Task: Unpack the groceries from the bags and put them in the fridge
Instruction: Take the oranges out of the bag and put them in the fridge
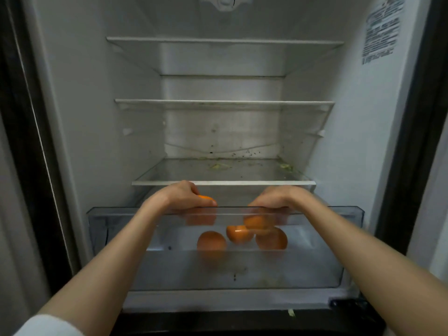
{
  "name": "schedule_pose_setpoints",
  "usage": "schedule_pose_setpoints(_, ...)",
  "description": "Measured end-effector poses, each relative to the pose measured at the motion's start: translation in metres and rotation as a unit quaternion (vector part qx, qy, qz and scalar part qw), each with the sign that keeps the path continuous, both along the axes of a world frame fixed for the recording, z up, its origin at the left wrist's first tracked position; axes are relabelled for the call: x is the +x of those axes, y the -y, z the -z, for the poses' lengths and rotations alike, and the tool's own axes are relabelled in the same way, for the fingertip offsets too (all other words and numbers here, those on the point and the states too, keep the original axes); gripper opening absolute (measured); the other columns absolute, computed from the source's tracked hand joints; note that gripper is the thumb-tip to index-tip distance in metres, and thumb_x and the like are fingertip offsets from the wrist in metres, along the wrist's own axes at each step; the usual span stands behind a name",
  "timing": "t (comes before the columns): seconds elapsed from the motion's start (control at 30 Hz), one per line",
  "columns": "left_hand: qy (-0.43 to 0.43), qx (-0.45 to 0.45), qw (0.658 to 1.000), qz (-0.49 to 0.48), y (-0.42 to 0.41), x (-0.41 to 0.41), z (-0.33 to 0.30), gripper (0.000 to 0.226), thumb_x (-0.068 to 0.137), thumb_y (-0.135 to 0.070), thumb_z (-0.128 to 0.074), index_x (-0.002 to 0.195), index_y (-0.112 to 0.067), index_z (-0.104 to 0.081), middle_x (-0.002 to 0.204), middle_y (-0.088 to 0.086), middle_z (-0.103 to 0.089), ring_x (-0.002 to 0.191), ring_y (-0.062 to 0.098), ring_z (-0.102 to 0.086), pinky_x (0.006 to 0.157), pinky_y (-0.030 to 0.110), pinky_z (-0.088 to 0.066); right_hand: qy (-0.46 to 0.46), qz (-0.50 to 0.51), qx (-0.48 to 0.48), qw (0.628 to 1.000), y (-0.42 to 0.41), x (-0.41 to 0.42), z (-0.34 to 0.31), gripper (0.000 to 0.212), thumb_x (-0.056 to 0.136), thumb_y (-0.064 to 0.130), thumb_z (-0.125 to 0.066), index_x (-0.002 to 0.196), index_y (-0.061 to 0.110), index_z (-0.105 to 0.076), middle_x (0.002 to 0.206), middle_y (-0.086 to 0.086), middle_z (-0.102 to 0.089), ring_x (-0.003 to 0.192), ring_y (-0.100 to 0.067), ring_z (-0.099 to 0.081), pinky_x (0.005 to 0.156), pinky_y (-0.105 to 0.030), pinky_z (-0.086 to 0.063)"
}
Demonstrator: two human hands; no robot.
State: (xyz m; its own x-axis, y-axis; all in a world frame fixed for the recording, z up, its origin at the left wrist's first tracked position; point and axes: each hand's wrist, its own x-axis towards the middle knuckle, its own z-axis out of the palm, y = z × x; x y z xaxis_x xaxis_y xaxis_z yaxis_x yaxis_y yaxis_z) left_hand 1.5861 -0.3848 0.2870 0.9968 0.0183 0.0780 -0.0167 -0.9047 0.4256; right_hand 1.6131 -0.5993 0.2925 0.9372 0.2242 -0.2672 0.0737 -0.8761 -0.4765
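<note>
Oranges (242,235) lie mid-drawer (101,229); my left hand (180,197) grasps one orange (205,198) over its back edge, right hand (274,198) another (258,223). Next I'd release both inside, gently.

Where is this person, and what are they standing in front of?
Most likely a home kitchen, facing an open fridge: white-edged glass shelves, a clear plastic crisper drawer holding round oranges, and each hand, left and right, lowering another.
</note>
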Motion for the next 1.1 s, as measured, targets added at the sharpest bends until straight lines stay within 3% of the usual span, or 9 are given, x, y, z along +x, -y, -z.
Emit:
schedule_pose_setpoints(0.13, 0.013, -0.005, 1.0, -0.006, -0.003, 0.0, 0.002, 0.045, 0.071, -0.058, -0.068, 0.093, -0.019, -0.065, 0.084, -0.004, -0.063, 0.082, 0.014, -0.058, 0.078, 0.025, -0.046, 0.02, 0.001, -0.037, 0.999, 0.001, 0.0, 0.0, 0.026, 0.08, 0.039, -0.066, 0.072, 0.014, -0.066, 0.07, -0.005, -0.065, 0.059, -0.02, -0.061, 0.061, -0.029, -0.051)
schedule_pose_setpoints(0.3, 0.099, -0.029, 0.995, 0.008, -0.007, -0.001, 0.009, 0.023, 0.086, -0.034, -0.061, 0.092, -0.014, -0.069, 0.078, 0.001, -0.066, 0.073, 0.014, -0.058, 0.066, 0.024, -0.041, 0.218, 0.044, -0.059, 0.973, 0.002, 0.003, 0.011, 0.044, 0.089, 0.042, -0.051, 0.054, 0.015, -0.049, 0.061, -0.003, -0.05, 0.064, -0.022, -0.053, 0.057, -0.028, -0.038)
schedule_pose_setpoints(0.43, 0.232, -0.003, 0.972, 0.036, -0.003, -0.018, 0.024, 0.023, 0.092, -0.037, -0.048, 0.094, -0.022, -0.067, 0.08, -0.004, -0.067, 0.078, 0.018, -0.062, 0.07, 0.035, -0.052, 0.345, 0.047, -0.027, 0.937, 0.006, -0.025, 0.021, 0.049, 0.094, 0.047, -0.041, 0.058, 0.018, -0.057, 0.063, -0.003, -0.055, 0.072, -0.025, -0.055, 0.062, -0.03, -0.04)
schedule_pose_setpoints(0.53, 0.382, 0.098, 0.917, 0.068, 0.003, -0.035, 0.041, 0.031, 0.094, -0.037, -0.04, 0.084, -0.023, -0.065, 0.073, -0.004, -0.067, 0.069, 0.021, -0.062, 0.06, 0.031, -0.044, 0.51, 0.051, -0.037, 0.858, 0.004, -0.046, 0.043, 0.048, 0.095, 0.042, -0.038, 0.059, 0.018, -0.057, 0.066, -0.005, -0.064, 0.07, -0.029, -0.06, 0.063, -0.033, -0.04)
schedule_pose_setpoints(0.63, 0.463, 0.162, 0.865, 0.107, 0.006, -0.046, 0.064, 0.032, 0.093, -0.034, -0.038, 0.097, -0.021, -0.067, 0.084, -0.002, -0.069, 0.075, 0.019, -0.065, 0.07, 0.032, -0.043, 0.641, 0.02, -0.023, 0.767, 0.007, -0.058, 0.079, 0.033, 0.091, 0.031, -0.041, 0.092, 0.017, -0.07, 0.087, -0.002, -0.071, 0.082, -0.024, -0.063, 0.079, -0.037, -0.039)
schedule_pose_setpoints(0.7, 0.471, 0.171, 0.86, 0.099, 0.007, -0.049, 0.082, 0.035, 0.092, -0.036, -0.041, 0.116, -0.022, -0.062, 0.104, -0.001, -0.067, 0.094, 0.018, -0.061, 0.085, 0.035, -0.038, 0.65, -0.002, -0.038, 0.759, 0.012, -0.06, 0.101, 0.036, 0.091, 0.03, -0.041, 0.118, 0.018, -0.061, 0.111, -0.004, -0.065, 0.105, -0.022, -0.057, 0.098, -0.039, -0.032)
schedule_pose_setpoints(0.77, 0.473, 0.167, 0.861, 0.085, 0.007, -0.051, 0.095, 0.041, 0.089, -0.039, -0.043, 0.125, -0.023, -0.056, 0.12, 0.0, -0.061, 0.11, 0.018, -0.054, 0.095, 0.039, -0.032, 0.657, -0.007, -0.047, 0.753, 0.016, -0.06, 0.111, 0.04, 0.093, 0.029, -0.04, 0.13, 0.021, -0.052, 0.123, -0.007, -0.06, 0.119, -0.022, -0.047, 0.108, -0.042, -0.024)
schedule_pose_setpoints(0.97, 0.444, 0.163, 0.878, 0.073, 0.008, -0.042, 0.095, 0.043, 0.09, -0.041, -0.04, 0.128, -0.027, -0.053, 0.127, -0.003, -0.058, 0.119, 0.019, -0.05, 0.102, 0.042, -0.023, 0.649, -0.007, -0.086, 0.756, 0.017, -0.046, 0.109, 0.045, 0.094, 0.031, -0.036, 0.138, 0.025, -0.039, 0.136, -0.008, -0.051, 0.133, -0.023, -0.033, 0.113, -0.043, -0.015)
schedule_pose_setpoints(1.1, 0.4, 0.156, 0.901, 0.056, 0.009, -0.028, 0.087, 0.045, 0.09, -0.041, -0.034, 0.13, -0.026, -0.051, 0.129, -0.002, -0.057, 0.119, 0.022, -0.05, 0.107, 0.043, -0.019, 0.606, 0.007, -0.119, 0.786, 0.012, -0.028, 0.104, 0.051, 0.092, 0.038, -0.034, 0.141, 0.024, -0.033, 0.143, -0.008, -0.045, 0.138, -0.025, -0.029, 0.113, -0.045, -0.013)
